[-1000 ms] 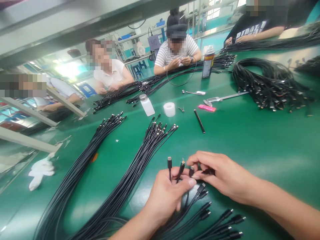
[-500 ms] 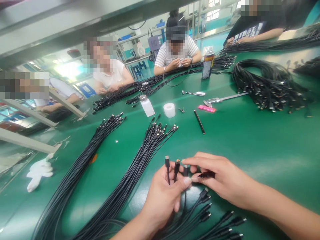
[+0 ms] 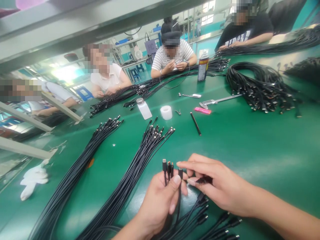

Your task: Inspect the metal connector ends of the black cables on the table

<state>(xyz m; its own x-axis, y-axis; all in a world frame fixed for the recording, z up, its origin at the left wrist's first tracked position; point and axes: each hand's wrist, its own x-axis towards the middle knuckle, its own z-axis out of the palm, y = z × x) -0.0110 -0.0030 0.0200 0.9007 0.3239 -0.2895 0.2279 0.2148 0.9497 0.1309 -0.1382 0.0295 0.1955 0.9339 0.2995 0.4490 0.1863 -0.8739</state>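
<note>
My left hand (image 3: 162, 196) grips several black USB cables, their plugs pointing up in a row. One plug (image 3: 164, 165) stands at the left, with two orange-tipped plugs (image 3: 170, 169) beside it. A further plug (image 3: 180, 173) is pinched between thumb and fingers at the right. My right hand (image 3: 212, 180) is close by, its index fingertip just above that right-hand plug. Between its thumb and fingers sits a small dark object (image 3: 204, 180), too unclear to name. Below my hands lie more loose black cable ends (image 3: 201, 218).
Long black cable bundles (image 3: 130, 181) lie to the left. Ahead are a white bottle (image 3: 144, 109), tape roll (image 3: 166, 112), black pen-like stick (image 3: 195, 124), pink item (image 3: 202, 110), caliper (image 3: 220, 100) and spray can (image 3: 203, 68). A white glove (image 3: 35, 178) lies far left. Co-workers sit opposite.
The plugs in my left hand have turned and bunched closer, with the right-hand one now upright under my thumb. My right fingertip has shifted slightly left with it. The view has shifted slightly.
</note>
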